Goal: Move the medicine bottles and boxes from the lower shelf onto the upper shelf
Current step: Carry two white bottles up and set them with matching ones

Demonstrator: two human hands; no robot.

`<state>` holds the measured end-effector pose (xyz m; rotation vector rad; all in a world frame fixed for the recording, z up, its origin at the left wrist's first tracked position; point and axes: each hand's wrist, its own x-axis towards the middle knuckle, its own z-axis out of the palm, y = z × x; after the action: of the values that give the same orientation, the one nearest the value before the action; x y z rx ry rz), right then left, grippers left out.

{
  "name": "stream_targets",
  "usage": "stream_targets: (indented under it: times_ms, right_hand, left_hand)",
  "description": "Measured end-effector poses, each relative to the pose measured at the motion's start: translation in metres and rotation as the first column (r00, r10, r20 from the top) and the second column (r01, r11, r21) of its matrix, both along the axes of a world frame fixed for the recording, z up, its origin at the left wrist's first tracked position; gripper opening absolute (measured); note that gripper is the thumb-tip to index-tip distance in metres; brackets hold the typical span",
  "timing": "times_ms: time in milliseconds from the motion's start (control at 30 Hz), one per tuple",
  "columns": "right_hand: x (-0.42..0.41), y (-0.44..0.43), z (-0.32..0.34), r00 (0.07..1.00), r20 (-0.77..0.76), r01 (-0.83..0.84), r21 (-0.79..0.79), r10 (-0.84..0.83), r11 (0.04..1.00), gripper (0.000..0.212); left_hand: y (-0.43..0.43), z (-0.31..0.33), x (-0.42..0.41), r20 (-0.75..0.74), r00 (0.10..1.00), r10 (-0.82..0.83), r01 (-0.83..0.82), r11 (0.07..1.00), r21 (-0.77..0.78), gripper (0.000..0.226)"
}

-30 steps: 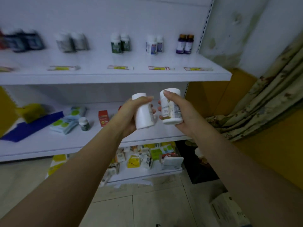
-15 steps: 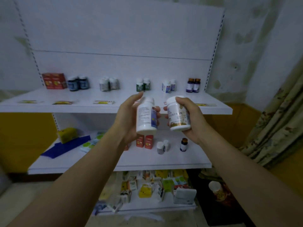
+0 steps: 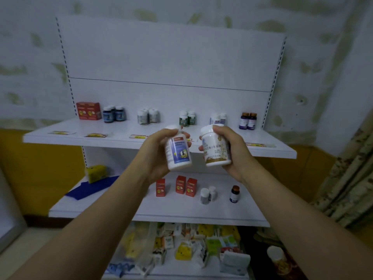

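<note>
One head-worn camera looks forward and slightly down at a white shelf unit [image 3: 161, 138] from close range, with both forearms reaching in from the bottom edge.

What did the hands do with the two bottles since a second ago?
Both hands lifted their bottles from lower-shelf height to the upper shelf's front edge. The left hand still holds the blue-labelled bottle, the right hand the gold-labelled bottle. Nothing released.
</note>
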<state>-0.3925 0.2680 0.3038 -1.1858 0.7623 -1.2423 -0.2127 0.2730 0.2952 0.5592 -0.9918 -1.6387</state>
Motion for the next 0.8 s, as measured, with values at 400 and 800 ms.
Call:
stream_targets:
  times_ms: [400, 800]
  right_hand:
    - [0.016, -0.014, -0.001, 0.999, -0.001, -0.04, 0.001, 0.04, 0.999, 0.027]
    - [0.073, -0.048, -0.009, 0.998, -0.042, -0.048, 0.04, 0.05, 0.998, 0.019]
  left_hand:
    - [-0.001, 0.0, 0.011, 0.156, 0.984, 0.087, -0.1, 0.992, 0.076, 0.018]
    - [-0.006, -0.002, 0.074, 0.124, 0.976, 0.177, -0.191, 0.975, 0.112, 0.016]
